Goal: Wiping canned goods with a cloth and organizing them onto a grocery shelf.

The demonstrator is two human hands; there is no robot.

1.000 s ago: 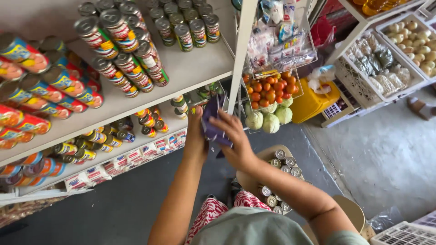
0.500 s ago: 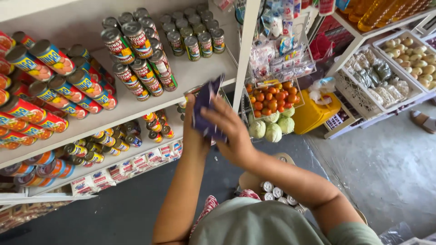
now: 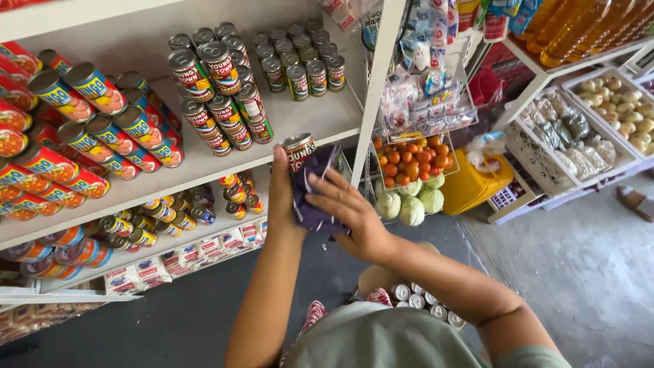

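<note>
Left hand (image 3: 281, 197) grips a red-labelled tin can (image 3: 300, 151) raised before the white shelf (image 3: 204, 163); right hand (image 3: 349, 212) presses a dark purple cloth (image 3: 315, 197) around it, fingers spread. Wire basket (image 3: 413, 160) holds tomatoes (cabbages beneath).

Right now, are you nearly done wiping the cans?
Probably not. Many cans already stand in rows on the white shelf, though I cannot tell whether they have been wiped. In hand: the left hand holds one can while the right hand presses a purple cloth on it. More silver-topped cans sit in a box down by the knees, so those look left.
</note>
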